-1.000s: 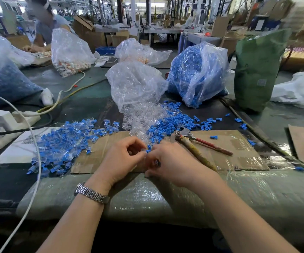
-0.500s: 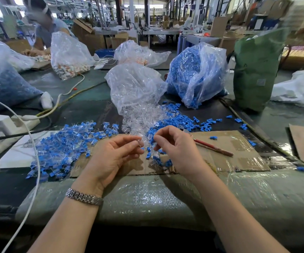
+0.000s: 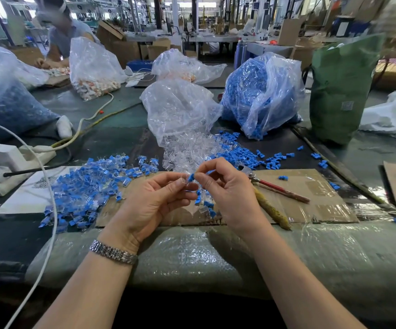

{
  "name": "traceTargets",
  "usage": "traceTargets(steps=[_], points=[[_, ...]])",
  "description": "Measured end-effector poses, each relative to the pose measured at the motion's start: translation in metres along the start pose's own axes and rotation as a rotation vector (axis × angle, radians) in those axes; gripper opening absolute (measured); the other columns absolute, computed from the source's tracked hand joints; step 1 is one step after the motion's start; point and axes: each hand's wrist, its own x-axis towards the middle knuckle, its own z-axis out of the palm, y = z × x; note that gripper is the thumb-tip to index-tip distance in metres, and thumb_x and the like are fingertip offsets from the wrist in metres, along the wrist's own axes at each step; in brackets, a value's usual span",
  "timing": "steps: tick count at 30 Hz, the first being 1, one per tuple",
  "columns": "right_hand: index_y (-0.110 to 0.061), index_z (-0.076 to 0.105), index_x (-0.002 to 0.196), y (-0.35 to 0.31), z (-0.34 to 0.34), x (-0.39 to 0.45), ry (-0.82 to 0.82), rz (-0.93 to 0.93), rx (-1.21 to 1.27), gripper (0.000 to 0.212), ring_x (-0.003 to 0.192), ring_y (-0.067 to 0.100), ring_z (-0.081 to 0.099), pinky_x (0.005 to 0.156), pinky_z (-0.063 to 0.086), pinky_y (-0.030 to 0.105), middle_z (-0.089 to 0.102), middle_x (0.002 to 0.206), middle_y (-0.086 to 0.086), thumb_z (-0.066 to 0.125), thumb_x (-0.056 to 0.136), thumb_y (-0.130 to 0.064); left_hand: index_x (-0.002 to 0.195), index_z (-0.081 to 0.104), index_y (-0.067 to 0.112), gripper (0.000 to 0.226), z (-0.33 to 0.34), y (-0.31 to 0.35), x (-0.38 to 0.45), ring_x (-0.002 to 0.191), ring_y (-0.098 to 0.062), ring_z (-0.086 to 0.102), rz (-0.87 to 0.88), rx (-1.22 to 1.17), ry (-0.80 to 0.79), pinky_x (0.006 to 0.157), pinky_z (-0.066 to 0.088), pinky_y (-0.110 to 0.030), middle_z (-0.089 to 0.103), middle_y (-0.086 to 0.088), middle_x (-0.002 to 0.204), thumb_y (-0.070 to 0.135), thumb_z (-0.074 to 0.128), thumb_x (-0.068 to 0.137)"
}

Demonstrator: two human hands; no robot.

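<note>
My left hand (image 3: 154,200) pinches a small clear plastic piece (image 3: 184,184) between thumb and fingers. My right hand (image 3: 227,193) pinches a small blue plastic piece (image 3: 190,177) and holds it against the clear one, a little above the cardboard sheet (image 3: 311,193). Loose blue and clear pieces (image 3: 204,203) lie under my hands. A pile of joined blue-and-clear pieces (image 3: 90,186) lies to the left. Clear pieces (image 3: 187,150) spill from a clear bag (image 3: 178,110); loose blue pieces (image 3: 237,153) lie beside them.
Pliers with red handles (image 3: 275,187) lie right of my hands. A bag of blue pieces (image 3: 261,93) and a green bag (image 3: 339,91) stand behind. A white power strip (image 3: 14,160) and cable (image 3: 49,210) are at left. Another person (image 3: 66,36) works at the far left.
Both hands rose from the cardboard and moved away from me toward the piles. The right hand picked up a blue piece and brought it to the clear piece in the left hand.
</note>
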Motion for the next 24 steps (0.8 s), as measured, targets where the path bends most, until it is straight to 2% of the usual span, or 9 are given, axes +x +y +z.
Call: traceTargets(steps=[5,8,11,15,18,20,22,24], points=[[-0.02,0.066,0.091,0.002,0.003,-0.001,-0.007,-0.007,-0.027,0.007,0.074,0.005,0.058,0.069,0.049,0.024,0.063,0.086,-0.012,0.068,0.095,-0.013,0.113,0.066,-0.004,0.032,-0.002,0.001,-0.001,0.079,-0.023,0.076,0.006,0.022,-0.027,0.07,0.062,-0.027,0.076,-0.018,0.097,0.005,0.065,0.082],[-0.02,0.065,0.09,0.002,0.002,-0.001,-0.029,-0.043,-0.107,0.008,0.077,0.01,0.059,0.068,0.046,0.019,0.06,0.09,-0.012,0.068,0.094,-0.014,0.1,0.074,0.003,0.023,-0.004,0.001,-0.002,0.082,-0.027,0.076,0.011,0.044,-0.037,0.071,0.062,-0.029,0.076,-0.02,0.098,0.003,0.069,0.077],[-0.027,0.063,0.089,0.003,-0.002,-0.002,-0.073,-0.04,-0.132,0.014,0.074,0.005,0.056,0.067,0.042,0.013,0.058,0.087,-0.015,0.069,0.094,-0.015,0.099,0.074,0.003,0.022,-0.004,0.0,-0.001,0.083,-0.029,0.076,0.014,0.07,-0.036,0.071,0.062,-0.029,0.075,-0.024,0.1,0.001,0.07,0.077],[-0.028,0.065,0.089,0.002,-0.007,-0.002,-0.102,-0.037,-0.141,0.013,0.071,0.005,0.054,0.064,0.044,0.017,0.062,0.086,-0.013,0.07,0.093,-0.017,0.096,0.077,0.005,0.021,-0.004,0.0,-0.002,0.087,-0.031,0.076,0.006,0.099,-0.047,0.072,0.062,-0.029,0.074,-0.026,0.104,0.003,0.072,0.077],[-0.03,0.066,0.094,0.0,-0.011,-0.002,-0.119,0.04,-0.119,0.004,0.07,0.016,0.057,0.061,0.051,0.028,0.066,0.085,-0.008,0.07,0.093,-0.029,0.095,0.079,0.009,0.019,-0.006,0.0,-0.002,0.091,-0.031,0.076,0.003,0.104,-0.059,0.074,0.062,-0.029,0.075,-0.024,0.105,0.005,0.073,0.078],[-0.033,0.063,0.102,0.002,-0.021,0.001,-0.082,0.118,-0.142,0.015,0.073,0.016,0.06,0.065,0.055,0.031,0.066,0.088,-0.01,0.067,0.091,-0.042,0.097,0.078,0.007,0.019,-0.006,-0.001,-0.001,0.091,-0.031,0.076,-0.001,0.085,-0.056,0.074,0.062,-0.029,0.074,-0.025,0.107,0.005,0.072,0.079],[-0.029,0.06,0.113,0.01,-0.041,0.008,0.033,0.188,-0.429,0.031,0.092,0.01,0.059,0.082,0.052,0.03,0.062,0.101,-0.013,0.064,0.09,-0.05,0.096,0.076,0.006,0.019,-0.006,-0.001,0.0,0.089,-0.03,0.076,0.009,0.072,-0.033,0.073,0.062,-0.029,0.074,-0.025,0.106,0.006,0.073,0.077],[-0.02,0.056,0.127,0.017,-0.063,0.014,0.035,0.332,-0.927,0.05,0.118,0.021,0.049,0.101,0.043,0.038,0.055,0.123,0.001,0.062,0.092,-0.055,0.095,0.076,0.006,0.02,-0.006,-0.001,0.001,0.089,-0.029,0.076,0.019,0.066,-0.011,0.075,0.063,-0.03,0.074,-0.025,0.106,0.007,0.075,0.075]])
